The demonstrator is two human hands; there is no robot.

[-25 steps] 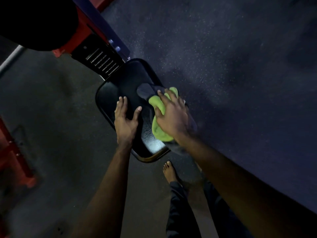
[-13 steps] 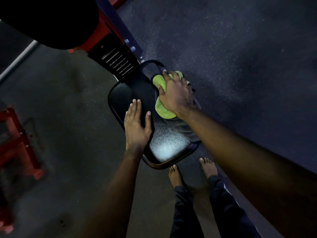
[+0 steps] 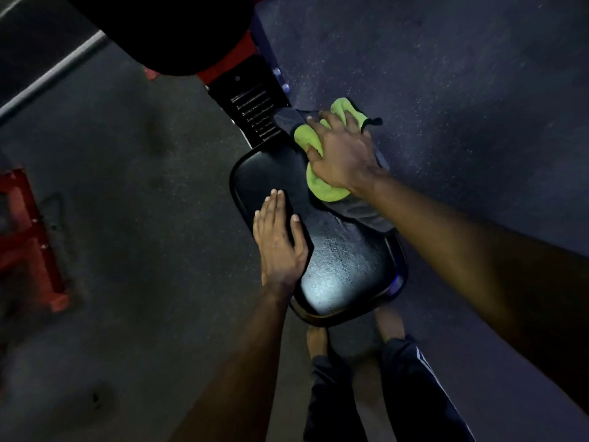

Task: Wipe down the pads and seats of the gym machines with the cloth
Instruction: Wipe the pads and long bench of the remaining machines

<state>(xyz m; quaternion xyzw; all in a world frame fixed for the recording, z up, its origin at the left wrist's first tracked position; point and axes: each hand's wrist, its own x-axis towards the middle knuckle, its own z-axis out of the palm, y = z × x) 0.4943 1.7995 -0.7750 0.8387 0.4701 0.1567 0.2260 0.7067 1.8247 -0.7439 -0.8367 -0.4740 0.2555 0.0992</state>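
Head view, wiping stroke on a machine seat. The right hand (image 3: 341, 154) bears down on a bunched yellow-green microfibre cloth (image 3: 322, 188), its fingers (image 3: 331, 121) spread and bent over the wad so that they grip it while pressing. The cloth lies at the far right corner of the black vinyl padded seat (image 3: 344, 266), just beside the black slotted metal bracket (image 3: 251, 100) that carries the seat; a grey part of the cloth trails along the seat's right edge. The left hand (image 3: 279, 244) rests flat on the seat's left margin, fingers straight and together, holding nothing, apparently to steady the pad.

Change over the last second: the cloth has travelled from about mid-seat to the far end, while the left hand has kept its place on the left margin. The stroke has thus probably run its full length along the right side. The near end shows a sheen, though whether from damp or from lighting cannot be told. By judgement, the strip under and around the left hand is yet to be wiped, so a return pass with that hand lifted is likely needed.

Also visible: a dark rounded pad (image 3: 165, 30) overhead, a red metal frame (image 3: 28, 237) at left, the grey speckled floor (image 3: 127, 186), and bare feet (image 3: 317, 339) below the seat.
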